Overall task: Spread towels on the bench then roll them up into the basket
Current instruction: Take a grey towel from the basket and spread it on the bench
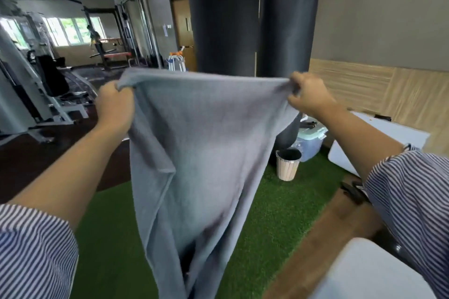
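Note:
A grey towel (199, 153) hangs in the air in front of me, stretched along its top edge. My left hand (114, 102) grips its top left corner, and my right hand (308, 94) pinches the top right corner. The cloth falls in loose folds down to the bottom of the view. A brown wooden bench (323, 240) runs along the lower right, with a white cushion-like thing (371, 272) lying at its near end. A small slatted basket (288, 164) with a dark inside stands on the green turf beyond the towel.
Two black punching bags (223, 14) hang straight ahead. A lidded plastic box (309, 141) stands behind the basket, a white board (379, 138) lies at right. Gym machines (41, 80) fill the left. Green turf (279, 213) covers the floor.

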